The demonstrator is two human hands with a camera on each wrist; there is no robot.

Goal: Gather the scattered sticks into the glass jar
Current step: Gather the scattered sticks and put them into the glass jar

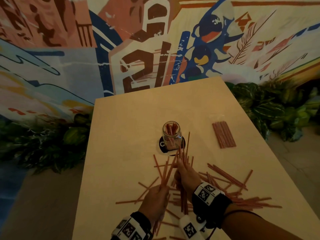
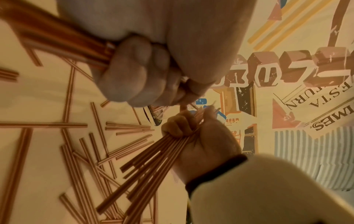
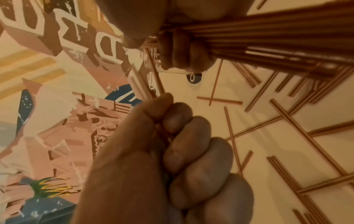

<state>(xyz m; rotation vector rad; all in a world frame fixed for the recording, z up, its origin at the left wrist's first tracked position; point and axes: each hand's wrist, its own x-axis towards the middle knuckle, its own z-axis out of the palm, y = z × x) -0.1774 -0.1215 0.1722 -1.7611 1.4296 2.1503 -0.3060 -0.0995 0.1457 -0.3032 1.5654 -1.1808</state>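
Sticks fill both of your hands: your left hand [image 1: 156, 199] has its fingers curled tight round a bundle of sticks [image 1: 168, 170] that slants up and away toward the glass jar [image 1: 171, 134], and your right hand [image 1: 187, 176] is closed round a second bunch [image 1: 184, 200] held nearly upright, its upper tips fanning out just in front of the jar. Your two hands sit close together, the right a little farther from you than the left. From the left wrist view your left-hand fingers [image 2: 134, 72] wrap the sticks in a fist, and your right hand appears beyond it clamped on its own bunch. The jar stands upright on a dark round coaster [image 1: 162, 144] near the middle of the pale tabletop [image 1: 121, 127], and it already has several sticks standing inside. Many loose sticks [image 1: 225, 177] lie crossed over one another on the tabletop under and to the right of your hands, with a few to the left. Farther right, well apart from the jar, a clear packet of sticks [image 1: 223, 134] lies flat. Leafy plants [image 1: 270, 108] and a painted wall [image 1: 147, 58] stand behind the tabletop.
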